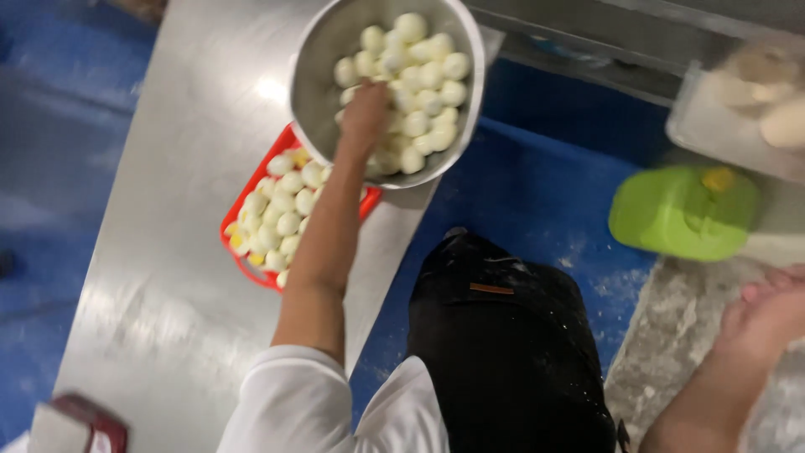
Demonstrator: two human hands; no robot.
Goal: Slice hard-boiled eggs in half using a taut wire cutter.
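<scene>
**Left hand in the bowl of peeled eggs, right hand resting on the floury slab**

We take the steel bowl [323, 59] as our landmark and go left to right.

At the far lower left of the bowl, at the frame's bottom edge, sits a blurred dark red and white thing [80, 424] that we cannot identify. Just below and left of the bowl, partly tucked under its rim, lies the red tray [251, 186] of pale peeled eggs [281, 210], some showing yellow. Both stand on the steel table [168, 277], close together, which keeps the reach from one to the other short.

Our left hand [365, 113] reaches up into the bowl among its eggs [423, 80]. The fingers are buried in the heap, so we cannot tell how far the grip is closed or whether it has an egg.

Below and right of the bowl is our dark apron [503, 344] over the blue floor [545, 184]. Further right stands a green plastic container [683, 210], and beyond it a clear tub [721, 126] of pale lumps. Lower right of the bowl, our right hand [767, 315] lies flat on a floury stone slab [671, 335], grip loose and empty, seemingly for support.
</scene>
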